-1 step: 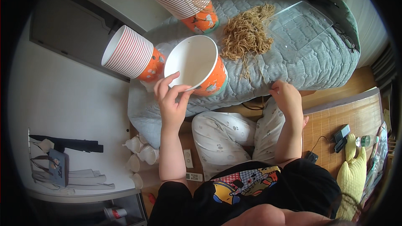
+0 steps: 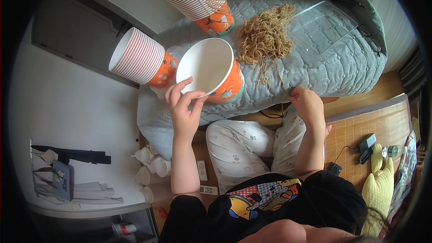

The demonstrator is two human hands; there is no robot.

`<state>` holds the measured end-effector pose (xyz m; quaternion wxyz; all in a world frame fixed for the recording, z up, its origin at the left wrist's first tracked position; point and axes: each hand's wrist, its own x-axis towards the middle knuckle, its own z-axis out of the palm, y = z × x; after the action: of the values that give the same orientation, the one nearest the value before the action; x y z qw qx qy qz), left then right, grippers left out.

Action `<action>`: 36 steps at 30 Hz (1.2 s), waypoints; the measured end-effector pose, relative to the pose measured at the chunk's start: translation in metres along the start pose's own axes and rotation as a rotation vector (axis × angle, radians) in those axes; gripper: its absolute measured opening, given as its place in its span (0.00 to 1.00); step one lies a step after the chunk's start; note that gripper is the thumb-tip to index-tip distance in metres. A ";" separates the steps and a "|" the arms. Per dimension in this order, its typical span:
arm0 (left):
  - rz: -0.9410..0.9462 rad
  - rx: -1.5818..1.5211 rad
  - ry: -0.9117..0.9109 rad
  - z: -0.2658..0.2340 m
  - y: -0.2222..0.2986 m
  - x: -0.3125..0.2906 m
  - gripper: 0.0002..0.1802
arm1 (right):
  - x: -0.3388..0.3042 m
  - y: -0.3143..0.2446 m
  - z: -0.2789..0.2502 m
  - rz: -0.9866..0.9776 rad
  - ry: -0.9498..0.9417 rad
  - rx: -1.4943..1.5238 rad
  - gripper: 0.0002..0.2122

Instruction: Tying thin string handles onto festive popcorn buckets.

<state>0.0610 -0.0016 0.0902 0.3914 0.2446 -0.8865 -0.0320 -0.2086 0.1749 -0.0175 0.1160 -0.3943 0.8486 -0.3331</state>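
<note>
My left hand [image 2: 185, 110] grips the near rim of a large paper bucket [image 2: 228, 83], white inside, orange and green outside. The bucket stands tilted on the quilted bed cover, its mouth toward me. At the bed's front edge my right hand [image 2: 309, 103] is closed in a pinch on a thin strand of tan cord [image 2: 282, 81]. That strand runs up toward a tangled heap of cords [image 2: 267, 33] behind it, and a short length shows below the bed's edge. The fingertips of my right hand are partly hidden.
Left of the bucket lies a nested stack of paper buckets [image 2: 143, 58]. Another stack [image 2: 198, 0], with cords draped over it, stands farther back. A clear plastic tray [image 2: 321, 29] and glasses [image 2: 373, 45] rest on the grey-green bed cover [image 2: 333, 69]. White cups [image 2: 155, 164] sit at lower left.
</note>
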 end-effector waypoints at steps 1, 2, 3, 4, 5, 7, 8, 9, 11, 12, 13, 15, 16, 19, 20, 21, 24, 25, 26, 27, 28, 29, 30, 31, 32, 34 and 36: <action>-0.001 -0.001 -0.001 0.001 0.000 0.000 0.07 | 0.000 0.000 0.000 0.002 -0.001 -0.001 0.09; -0.011 -0.005 0.001 0.001 0.000 0.000 0.07 | 0.000 -0.001 0.000 -0.019 -0.002 -0.005 0.09; -0.021 -0.009 0.003 0.001 0.000 0.000 0.07 | 0.000 -0.001 -0.001 -0.040 -0.002 -0.009 0.10; -0.023 -0.009 0.002 0.001 -0.001 -0.001 0.07 | -0.001 -0.002 -0.001 -0.040 -0.004 -0.009 0.10; -0.041 -0.026 0.007 0.002 -0.001 -0.002 0.07 | -0.001 -0.003 -0.001 -0.050 -0.008 -0.017 0.09; -0.060 -0.043 0.012 0.004 -0.002 -0.003 0.07 | -0.001 -0.004 0.000 -0.061 -0.013 -0.026 0.09; -0.069 -0.045 0.013 0.004 -0.001 -0.004 0.07 | 0.000 -0.004 0.002 -0.057 -0.023 -0.027 0.09; -0.078 -0.046 0.014 0.004 -0.001 -0.005 0.08 | 0.000 -0.005 0.003 -0.054 -0.032 -0.027 0.08; -0.086 -0.045 0.004 0.005 -0.001 -0.007 0.09 | 0.000 -0.005 0.004 -0.061 -0.053 -0.033 0.08; -0.093 -0.043 -0.006 0.005 -0.001 -0.008 0.10 | 0.000 -0.005 0.004 -0.067 -0.074 -0.039 0.08; -0.094 -0.043 -0.006 0.005 0.000 -0.009 0.10 | 0.000 -0.006 0.005 -0.067 -0.075 -0.039 0.08; -0.116 -0.024 0.014 0.005 0.003 -0.010 0.14 | 0.000 -0.006 0.006 -0.062 -0.102 -0.057 0.08; -0.116 -0.024 0.014 0.006 0.003 -0.011 0.14 | 0.000 -0.007 0.006 -0.062 -0.102 -0.057 0.08; -0.097 -0.049 0.058 0.008 0.002 -0.014 0.20 | 0.002 -0.008 0.007 -0.054 -0.102 -0.071 0.06; -0.104 -0.069 0.067 0.009 0.002 -0.014 0.22 | 0.002 -0.008 0.007 -0.046 -0.096 -0.059 0.07; -0.111 -0.089 0.076 0.009 0.003 -0.014 0.25 | 0.003 -0.008 0.008 -0.039 -0.090 -0.046 0.07; -0.130 -0.121 0.096 0.011 -0.002 -0.020 0.27 | 0.003 -0.008 0.008 -0.043 -0.053 -0.021 0.09; -0.130 -0.120 0.096 0.010 -0.003 -0.021 0.27 | 0.003 -0.009 0.008 -0.043 -0.053 -0.021 0.09; -0.135 -0.118 0.099 0.010 -0.003 -0.023 0.27 | 0.003 -0.010 0.008 -0.024 -0.043 -0.027 0.09; -0.140 -0.115 0.102 0.010 -0.004 -0.024 0.27 | 0.003 -0.011 0.008 -0.004 -0.033 -0.033 0.10; -0.140 -0.116 0.101 0.009 -0.004 -0.026 0.27 | 0.004 -0.011 0.009 -0.004 -0.033 -0.033 0.10; -0.152 -0.093 0.089 0.008 -0.004 -0.028 0.27 | 0.004 -0.010 0.011 0.001 0.021 -0.048 0.10; -0.164 -0.071 0.076 0.008 -0.004 -0.030 0.27 | 0.005 -0.009 0.012 0.006 0.075 -0.063 0.10; -0.163 -0.073 0.075 0.008 -0.005 -0.033 0.27 | 0.006 -0.009 0.013 0.008 0.076 -0.064 0.10; -0.220 -0.147 0.140 0.008 -0.007 -0.037 0.28 | 0.008 -0.009 0.015 0.032 0.082 -0.057 0.09; -0.311 -0.261 0.247 0.010 -0.017 -0.051 0.30 | 0.010 -0.009 0.018 0.056 0.087 -0.049 0.09; -0.364 -0.310 0.266 0.012 -0.024 -0.063 0.30 | 0.011 -0.008 0.018 0.030 0.109 -0.018 0.09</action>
<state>0.0986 0.0048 0.0329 0.5252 0.3389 -0.7533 -0.2048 -0.2030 0.1545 -0.0254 0.0710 -0.3638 0.8625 -0.3445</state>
